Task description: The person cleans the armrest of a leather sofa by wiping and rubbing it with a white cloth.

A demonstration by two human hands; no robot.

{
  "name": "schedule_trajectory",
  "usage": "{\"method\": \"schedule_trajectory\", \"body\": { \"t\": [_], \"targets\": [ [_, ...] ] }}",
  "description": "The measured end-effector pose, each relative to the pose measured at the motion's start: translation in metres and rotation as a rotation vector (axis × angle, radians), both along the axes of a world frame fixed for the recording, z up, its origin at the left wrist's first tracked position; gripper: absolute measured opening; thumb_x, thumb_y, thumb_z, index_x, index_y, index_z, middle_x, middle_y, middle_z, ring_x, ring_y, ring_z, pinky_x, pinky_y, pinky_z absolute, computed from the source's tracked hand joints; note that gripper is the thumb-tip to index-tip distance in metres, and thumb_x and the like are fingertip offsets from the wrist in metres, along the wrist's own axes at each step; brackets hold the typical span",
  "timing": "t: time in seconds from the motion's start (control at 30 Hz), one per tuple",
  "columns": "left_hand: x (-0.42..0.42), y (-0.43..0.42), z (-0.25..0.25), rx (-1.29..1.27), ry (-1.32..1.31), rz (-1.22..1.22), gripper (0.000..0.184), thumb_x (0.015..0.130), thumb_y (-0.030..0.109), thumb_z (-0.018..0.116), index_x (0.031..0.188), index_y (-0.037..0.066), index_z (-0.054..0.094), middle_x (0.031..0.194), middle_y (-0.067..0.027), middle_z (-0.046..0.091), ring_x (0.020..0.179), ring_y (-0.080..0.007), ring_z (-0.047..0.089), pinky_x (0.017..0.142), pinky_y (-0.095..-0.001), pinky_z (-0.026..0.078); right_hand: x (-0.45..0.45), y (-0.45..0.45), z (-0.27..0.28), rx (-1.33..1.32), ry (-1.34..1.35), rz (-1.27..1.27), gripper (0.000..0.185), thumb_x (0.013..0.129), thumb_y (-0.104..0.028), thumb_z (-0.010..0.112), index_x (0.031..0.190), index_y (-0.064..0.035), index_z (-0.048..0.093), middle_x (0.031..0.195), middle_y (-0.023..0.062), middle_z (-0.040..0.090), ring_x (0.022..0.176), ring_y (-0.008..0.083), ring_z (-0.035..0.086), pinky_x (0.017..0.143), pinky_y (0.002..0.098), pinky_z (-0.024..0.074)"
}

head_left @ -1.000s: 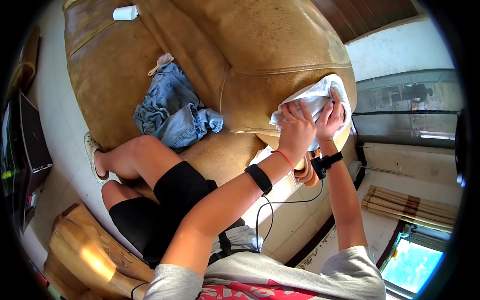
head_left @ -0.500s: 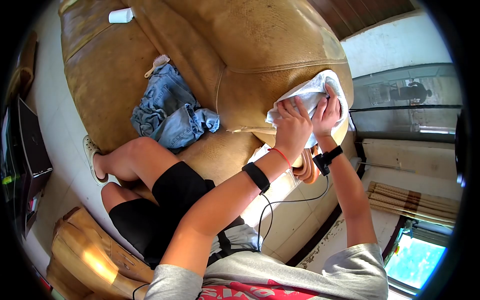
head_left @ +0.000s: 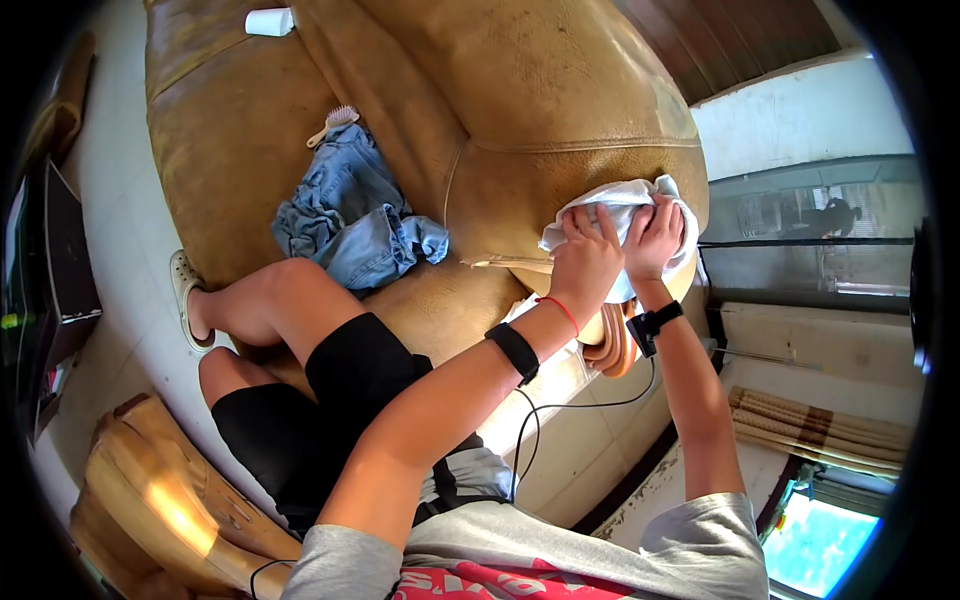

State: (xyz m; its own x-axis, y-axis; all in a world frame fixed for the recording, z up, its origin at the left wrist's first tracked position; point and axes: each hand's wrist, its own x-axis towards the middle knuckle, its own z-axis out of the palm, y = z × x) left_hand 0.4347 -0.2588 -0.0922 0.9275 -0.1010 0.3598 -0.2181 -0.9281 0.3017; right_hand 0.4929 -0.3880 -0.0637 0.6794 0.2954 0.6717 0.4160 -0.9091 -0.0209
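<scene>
A white cloth (head_left: 612, 196) lies bunched against the end of the brown leather sofa's (head_left: 560, 90) arm. On its near left part is my left hand (head_left: 588, 255), with a red string at the wrist and the fingers bent onto the fabric. My right hand (head_left: 652, 240) sits beside it, thumb side close to the left hand, its fingers closed over the right part of the cloth. Fabric shows around and below both hands. What lies under the palms is hidden.
Crumpled blue jeans (head_left: 360, 225) and a hairbrush (head_left: 335, 122) lie on the sofa seat. A white container (head_left: 269, 22) is farther back. A glass-fronted cabinet (head_left: 810, 220) stands to the right. A black cable (head_left: 590, 404) hangs from my right wristband.
The cloth's upper edge, raised behind my fingers before, is now lower and more bunched. Both hands stay on it, having shifted only slightly. The whole view has tilted a little.
</scene>
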Motion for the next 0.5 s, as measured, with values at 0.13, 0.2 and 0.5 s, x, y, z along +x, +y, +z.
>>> {"method": "schedule_trajectory", "body": {
  "t": [0.13, 0.2, 0.5],
  "targets": [
    [-0.002, -0.001, -0.003, -0.025, -0.01, 0.012, 0.058, 0.089, 0.013, 0.067, 0.14, -0.013, 0.059, 0.121, -0.0399, 0.066, 0.117, -0.046, 0.066, 0.084, -0.0366, 0.063, 0.005, -0.005, -0.006, 0.047, -0.016, 0.047, 0.013, 0.095, -0.011, 0.053, 0.096, -0.0017, 0.062, 0.09, 0.0195, 0.064, 0.085, 0.0438, 0.061, 0.079, 0.0528, 0.0493],
    [-0.002, -0.001, -0.004, -0.034, -0.033, 0.015, 0.057, 0.089, 0.012, 0.067, 0.138, -0.014, 0.059, 0.121, -0.0402, 0.066, 0.117, -0.046, 0.066, 0.085, -0.037, 0.063, 0.007, -0.006, -0.007, 0.057, -0.031, 0.062, 0.011, 0.094, -0.011, 0.053, 0.092, -0.0024, 0.06, 0.087, 0.0191, 0.063, 0.082, 0.0438, 0.06, 0.076, 0.0532, 0.0493],
    [-0.005, -0.008, -0.009, -0.021, -0.072, 0.049, 0.055, 0.09, 0.012, 0.066, 0.137, -0.015, 0.06, 0.12, -0.0403, 0.067, 0.116, -0.047, 0.066, 0.087, -0.0373, 0.063, 0.004, -0.005, -0.001, 0.094, 0.015, 0.068, 0.011, 0.092, -0.009, 0.053, 0.086, -0.0027, 0.058, 0.082, 0.0195, 0.063, 0.077, 0.0434, 0.061, 0.071, 0.0523, 0.0491]
  ]
}}
